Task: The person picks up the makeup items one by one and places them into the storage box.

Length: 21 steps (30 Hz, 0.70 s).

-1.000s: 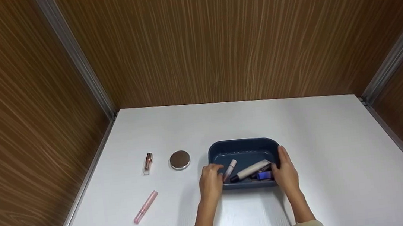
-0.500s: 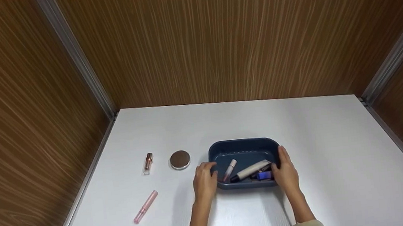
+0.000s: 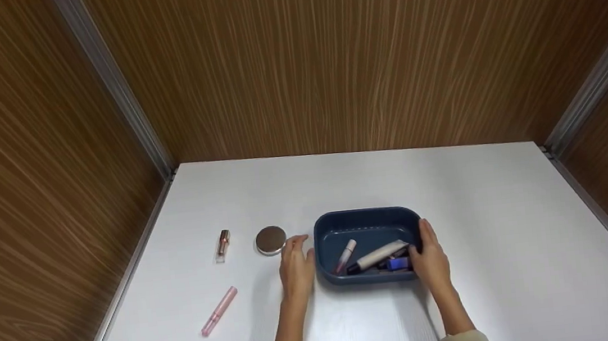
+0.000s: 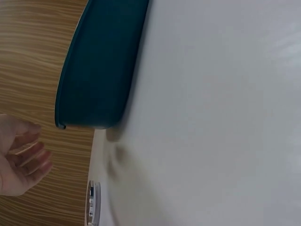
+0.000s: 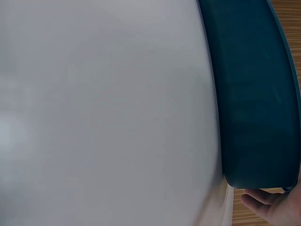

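Observation:
A dark blue plastic bin (image 3: pixel 369 279) stands on the white table. My right hand (image 3: pixel 431 261) grips its right wall, thumb over the rim inside and fingers along the outside; the right wrist view shows those fingers (image 5: pixel 256 201) against the bin's end. My left hand (image 3: pixel 296 270) is off the bin, just left of it, fingers loosely bent and holding nothing. Its fingertips are near a round brown-topped compact (image 3: pixel 271 240). Inside the bin lie a small tube with a white cap (image 3: pixel 346 256), a cream squeeze tube with a black cap (image 3: pixel 378 256) and a blue-purple item (image 3: pixel 398 263), partly hidden.
Left of the compact lies a lipstick-like tube with a rose-gold and clear body (image 3: pixel 222 246). A pink pen-shaped tube (image 3: pixel 219 311) lies nearer the front left. Wood-grain panels (image 3: pixel 293 64) enclose the white table (image 3: pixel 490 219) at the back and sides.
My left hand has let go of the bin's left side and moved left, toward the compact. The right hand keeps its grip, and the bin stays in place.

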Each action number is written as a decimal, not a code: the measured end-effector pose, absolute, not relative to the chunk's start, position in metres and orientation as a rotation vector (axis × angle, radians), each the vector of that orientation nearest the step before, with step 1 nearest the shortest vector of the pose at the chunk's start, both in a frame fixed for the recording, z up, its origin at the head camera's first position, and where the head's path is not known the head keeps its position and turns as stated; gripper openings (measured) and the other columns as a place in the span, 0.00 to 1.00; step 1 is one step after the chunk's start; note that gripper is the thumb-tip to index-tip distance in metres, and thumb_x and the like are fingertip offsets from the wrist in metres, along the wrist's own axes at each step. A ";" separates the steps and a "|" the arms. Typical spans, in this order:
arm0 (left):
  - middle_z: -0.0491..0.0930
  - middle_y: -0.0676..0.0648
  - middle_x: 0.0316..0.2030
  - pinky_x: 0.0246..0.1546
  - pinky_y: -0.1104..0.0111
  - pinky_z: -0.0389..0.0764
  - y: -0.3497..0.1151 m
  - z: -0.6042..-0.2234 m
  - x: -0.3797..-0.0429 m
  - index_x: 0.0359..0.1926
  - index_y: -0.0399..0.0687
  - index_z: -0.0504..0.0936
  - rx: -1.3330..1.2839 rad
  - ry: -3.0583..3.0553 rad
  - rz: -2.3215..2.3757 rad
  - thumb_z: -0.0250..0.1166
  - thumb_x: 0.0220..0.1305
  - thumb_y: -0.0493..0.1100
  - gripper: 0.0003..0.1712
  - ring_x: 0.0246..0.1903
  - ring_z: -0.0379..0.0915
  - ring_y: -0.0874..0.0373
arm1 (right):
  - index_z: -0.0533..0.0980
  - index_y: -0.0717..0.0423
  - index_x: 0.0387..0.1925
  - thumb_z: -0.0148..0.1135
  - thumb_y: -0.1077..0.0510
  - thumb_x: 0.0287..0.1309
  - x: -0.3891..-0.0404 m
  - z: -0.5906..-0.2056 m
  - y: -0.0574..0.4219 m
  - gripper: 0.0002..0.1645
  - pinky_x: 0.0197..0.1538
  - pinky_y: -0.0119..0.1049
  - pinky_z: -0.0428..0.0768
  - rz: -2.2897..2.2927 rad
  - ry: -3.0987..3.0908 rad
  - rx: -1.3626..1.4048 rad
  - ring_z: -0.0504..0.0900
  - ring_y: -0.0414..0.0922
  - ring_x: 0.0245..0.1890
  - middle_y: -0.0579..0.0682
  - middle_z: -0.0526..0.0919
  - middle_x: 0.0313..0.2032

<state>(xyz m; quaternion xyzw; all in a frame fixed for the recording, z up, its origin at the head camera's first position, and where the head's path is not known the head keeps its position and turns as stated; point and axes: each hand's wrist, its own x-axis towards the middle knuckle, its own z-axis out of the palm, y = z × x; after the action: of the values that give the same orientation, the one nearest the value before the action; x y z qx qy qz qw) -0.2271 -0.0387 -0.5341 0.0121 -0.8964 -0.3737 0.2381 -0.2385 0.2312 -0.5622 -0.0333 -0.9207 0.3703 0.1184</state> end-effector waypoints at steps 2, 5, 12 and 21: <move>0.75 0.45 0.42 0.42 0.59 0.73 -0.042 -0.535 -0.231 0.42 0.38 0.81 0.042 -2.441 -1.029 0.68 0.48 0.31 0.16 0.44 0.72 0.48 | 0.52 0.67 0.67 0.54 0.66 0.56 -0.239 -0.562 0.231 0.38 0.51 0.57 0.65 1.070 -2.697 -0.101 0.57 0.61 0.62 0.63 0.53 0.67; 0.75 0.44 0.42 0.43 0.58 0.73 -0.048 -0.536 -0.237 0.42 0.38 0.80 0.061 -2.427 -1.022 0.68 0.47 0.31 0.17 0.45 0.72 0.47 | 0.52 0.67 0.67 0.54 0.66 0.56 -0.239 -0.562 0.231 0.38 0.51 0.57 0.65 1.069 -2.699 -0.106 0.57 0.61 0.62 0.62 0.53 0.67; 0.72 0.40 0.46 0.47 0.57 0.70 -0.060 -0.543 -0.251 0.46 0.36 0.78 0.131 -2.447 -0.980 0.70 0.46 0.31 0.22 0.49 0.68 0.44 | 0.52 0.67 0.67 0.54 0.67 0.56 -0.238 -0.562 0.232 0.38 0.51 0.57 0.66 1.079 -2.684 -0.098 0.57 0.60 0.62 0.62 0.53 0.67; 0.67 0.33 0.49 0.48 0.51 0.68 -0.071 -0.560 -0.264 0.50 0.31 0.73 0.196 -2.446 -0.856 0.73 0.42 0.32 0.31 0.51 0.63 0.37 | 0.52 0.68 0.67 0.54 0.67 0.56 -0.238 -0.563 0.232 0.38 0.51 0.56 0.65 1.087 -2.680 -0.085 0.57 0.60 0.62 0.63 0.53 0.67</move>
<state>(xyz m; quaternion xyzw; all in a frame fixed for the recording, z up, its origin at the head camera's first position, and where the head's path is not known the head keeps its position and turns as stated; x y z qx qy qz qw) -0.2637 -0.0714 -0.5598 0.0727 -0.9068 -0.3173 0.2679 -0.2384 0.2323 -0.5630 -0.0290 -0.9192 0.3727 0.1239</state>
